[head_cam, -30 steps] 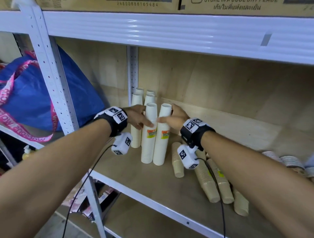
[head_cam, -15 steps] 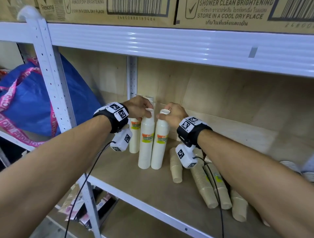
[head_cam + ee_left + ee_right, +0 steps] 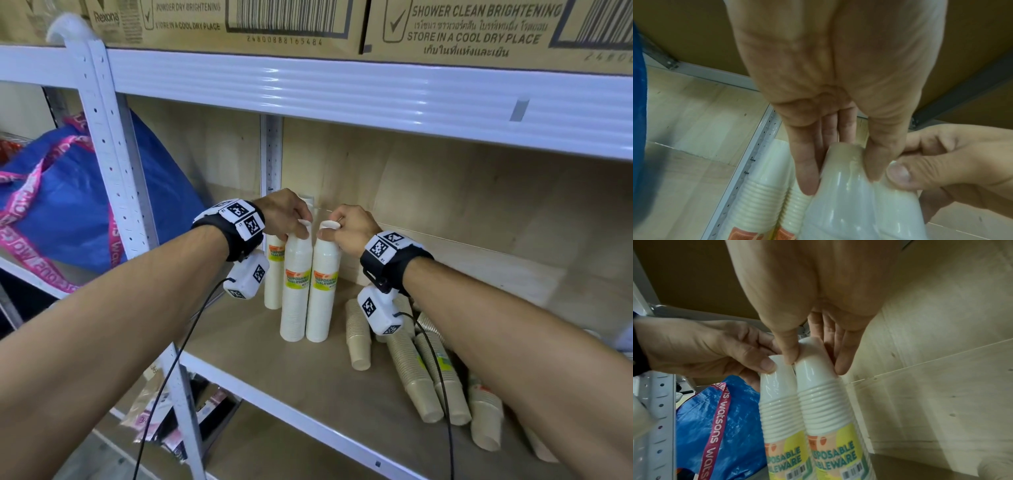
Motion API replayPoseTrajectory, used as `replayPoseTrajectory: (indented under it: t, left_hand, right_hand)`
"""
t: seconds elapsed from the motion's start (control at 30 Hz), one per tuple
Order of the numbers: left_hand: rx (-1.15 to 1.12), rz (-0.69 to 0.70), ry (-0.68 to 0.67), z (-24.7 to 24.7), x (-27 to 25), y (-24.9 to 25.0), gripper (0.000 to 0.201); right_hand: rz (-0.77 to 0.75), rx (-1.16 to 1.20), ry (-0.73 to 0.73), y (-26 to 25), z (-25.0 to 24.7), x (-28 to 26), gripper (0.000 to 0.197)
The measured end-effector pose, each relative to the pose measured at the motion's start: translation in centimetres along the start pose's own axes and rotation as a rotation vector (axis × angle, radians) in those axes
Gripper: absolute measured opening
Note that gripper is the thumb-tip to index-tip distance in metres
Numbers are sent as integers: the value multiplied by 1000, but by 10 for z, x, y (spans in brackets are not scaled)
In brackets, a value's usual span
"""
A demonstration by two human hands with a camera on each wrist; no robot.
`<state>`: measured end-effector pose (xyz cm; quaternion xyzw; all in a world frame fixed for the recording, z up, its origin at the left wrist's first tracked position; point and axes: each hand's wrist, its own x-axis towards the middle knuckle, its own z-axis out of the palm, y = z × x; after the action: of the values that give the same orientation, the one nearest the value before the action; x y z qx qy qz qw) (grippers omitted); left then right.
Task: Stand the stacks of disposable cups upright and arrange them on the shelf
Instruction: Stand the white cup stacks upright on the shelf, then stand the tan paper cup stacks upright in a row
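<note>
Two tall white cup stacks stand upright side by side near the shelf's left end: the left stack [image 3: 295,291] and the right stack [image 3: 322,291]. My left hand [image 3: 301,233] pinches the top cup of the left stack [image 3: 844,164] between thumb and fingers. My right hand [image 3: 330,229] pinches the top of the right stack [image 3: 813,353] the same way. In the right wrist view the two stacks touch, and the left hand [image 3: 764,363] sits on its own stack [image 3: 779,386]. More white stacks [image 3: 274,274] stand behind. Several brown cup stacks [image 3: 414,377] lie flat to the right.
A white upright post [image 3: 116,171] bounds the shelf board [image 3: 274,377] on the left, with a blue bag [image 3: 68,205] beyond it. The upper shelf beam [image 3: 342,89] carries cardboard boxes [image 3: 239,20]. A plywood back wall [image 3: 445,198] stands behind the stacks.
Both hands slid from the stacks' upper sides up to the top cups. The two front stacks stay upright and close together.
</note>
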<state>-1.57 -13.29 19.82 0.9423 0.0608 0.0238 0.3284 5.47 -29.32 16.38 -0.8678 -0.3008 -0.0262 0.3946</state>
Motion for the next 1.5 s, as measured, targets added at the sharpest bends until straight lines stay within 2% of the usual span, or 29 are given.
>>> replayPoseTrajectory:
  t: [0.2,0.47,0.57,0.77,1.03,1.3,1.5]
  left_hand:
    - [70,-12,6,-26,-1,-4,35]
    - [109,-69,99,-57,-2,-29,36]
    - [126,-92,110,-59,-2,-41,37]
    - [139,-106,112,-53,2,-55,38]
    - [129,-97,127,-54,6,-60,36]
    - [175,-21,198,-68,11,-30,32]
    - [168,130,175,-47,25,18,34]
  right_hand:
    - [-34,16,22,-18,5,8,24]
    - [-66,11,28,-40,29,27,27]
    - [-61,-9,28,-43,41,30,34]
    - [-44,-4,-2,-45,61,33,35]
    - [-57,0,-26,-50,61,37,38]
    - [-84,-19,15,-49,36,37,48]
    - [-7,-123,35,-18,-4,25,32]
